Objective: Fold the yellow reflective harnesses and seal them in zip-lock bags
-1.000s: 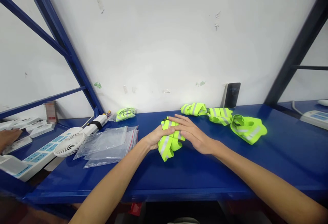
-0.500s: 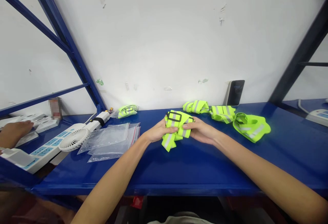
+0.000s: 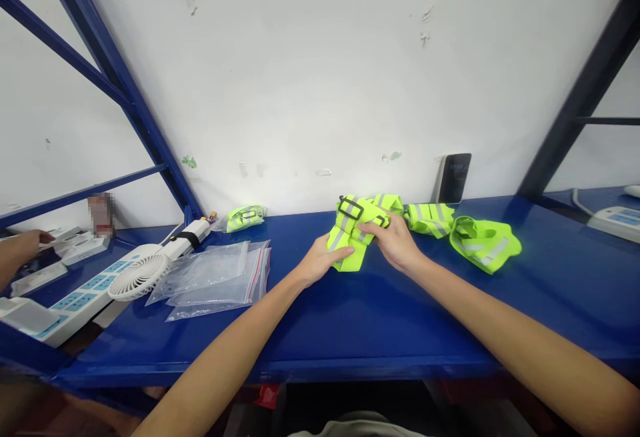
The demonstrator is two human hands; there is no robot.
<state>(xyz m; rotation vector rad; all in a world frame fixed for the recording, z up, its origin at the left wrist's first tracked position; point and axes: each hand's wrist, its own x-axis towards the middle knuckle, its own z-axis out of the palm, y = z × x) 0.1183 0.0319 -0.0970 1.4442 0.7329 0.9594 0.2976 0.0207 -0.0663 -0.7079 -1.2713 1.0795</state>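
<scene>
A: A white wall (image 3: pixel 280 77) rises behind the blue desk (image 3: pixel 310 340). What's on your left?

B: Another person's hand (image 3: pixel 36 242) at the far edge, then a power strip (image 3: pixel 80 295) and small fan (image 3: pixel 140 277), which crowd that side. Next come your clear bags (image 3: pixel 210 277), lying flat; behind them, one yellow strap (image 3: pixel 245 219) is already bagged.

A: And in the middle?

B: The fingers of your left hand (image 3: pixel 320 260) pinch the low end of the held strap (image 3: pixel 357 257); those of your right hand (image 3: pixel 397 243) grip its upper side. A black buckle (image 3: pixel 351 208) shows on top. I'd judge it partly bundled; no bag surrounds it.

A: What remains, and where's room?

B: Rightward, three loose bundles (image 3: pixel 430 220) are unbagged. The nearest sits just behind your work, so forward room looks tight. Blue desktop shows from your wrists to the front edge, and beyond the last bundle.
</scene>
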